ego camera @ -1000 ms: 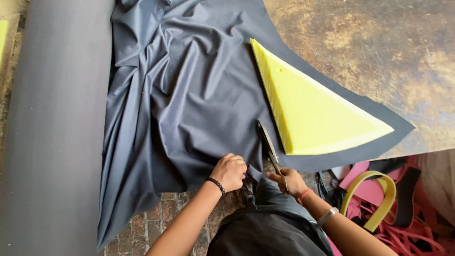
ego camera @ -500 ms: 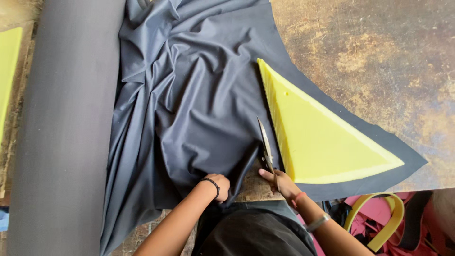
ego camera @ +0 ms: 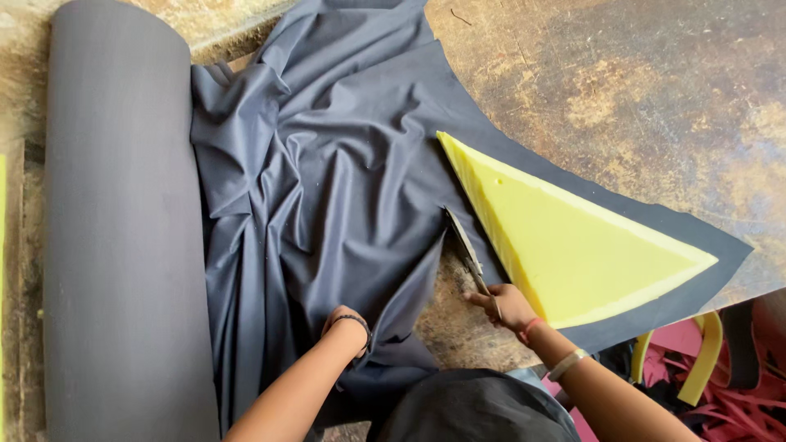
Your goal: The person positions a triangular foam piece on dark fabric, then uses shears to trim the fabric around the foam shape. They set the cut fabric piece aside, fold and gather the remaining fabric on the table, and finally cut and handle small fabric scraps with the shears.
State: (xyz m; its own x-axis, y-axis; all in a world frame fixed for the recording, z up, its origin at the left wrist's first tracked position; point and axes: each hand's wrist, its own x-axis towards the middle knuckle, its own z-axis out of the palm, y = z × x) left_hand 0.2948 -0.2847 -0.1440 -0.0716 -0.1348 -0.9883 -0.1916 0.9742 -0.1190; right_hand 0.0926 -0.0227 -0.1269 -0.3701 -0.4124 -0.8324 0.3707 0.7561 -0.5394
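Right hand (ego camera: 509,307) closed on scissors (ego camera: 465,247), blades partway up cloth (ego camera: 327,196) beside foam (ego camera: 565,245), near table's (ego camera: 655,90) front edge. Left hand (ego camera: 348,323) pinches cloth. Cut short; long foam side left.

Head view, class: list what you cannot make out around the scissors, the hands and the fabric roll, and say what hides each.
- Left hand: fingers buried in folds of the grey cloth; its grip is unclear.
- Scissors: handles covered by the right hand; blades too thin to tell if parted.
- Fabric roll: lower end cut off by the bottom edge.
- Cloth under the yellow foam triangle: hidden by the foam.
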